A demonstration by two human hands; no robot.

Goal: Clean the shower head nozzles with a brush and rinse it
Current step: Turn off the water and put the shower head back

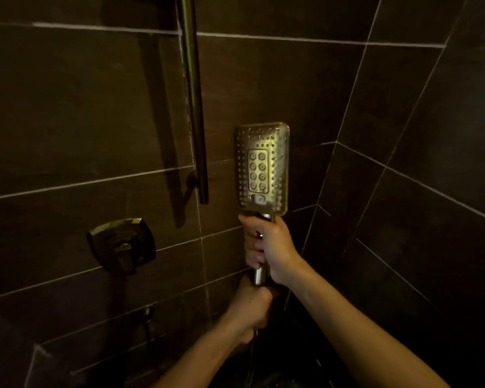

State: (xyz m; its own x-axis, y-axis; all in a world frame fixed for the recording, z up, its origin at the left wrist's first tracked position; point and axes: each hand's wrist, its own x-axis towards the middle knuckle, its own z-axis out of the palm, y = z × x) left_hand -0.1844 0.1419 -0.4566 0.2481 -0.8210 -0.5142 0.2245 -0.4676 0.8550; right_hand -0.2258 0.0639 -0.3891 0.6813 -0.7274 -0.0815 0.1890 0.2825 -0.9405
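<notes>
A rectangular metal shower head (261,166) stands upright in front of the dark tiled wall, its nozzle face turned toward me. Rows of small nozzles ring a middle panel of larger round ones. My right hand (269,245) is wrapped around the handle just below the head. My left hand (252,306) grips the bottom end of the handle where the hose (253,348) joins and drops down out of sight. No brush is in view.
A vertical slide bar (195,102) is fixed to the wall left of the shower head. A square valve plate with a lever (122,245) sits lower left, with a small hose outlet (148,317) beneath it. The wall corner runs on the right.
</notes>
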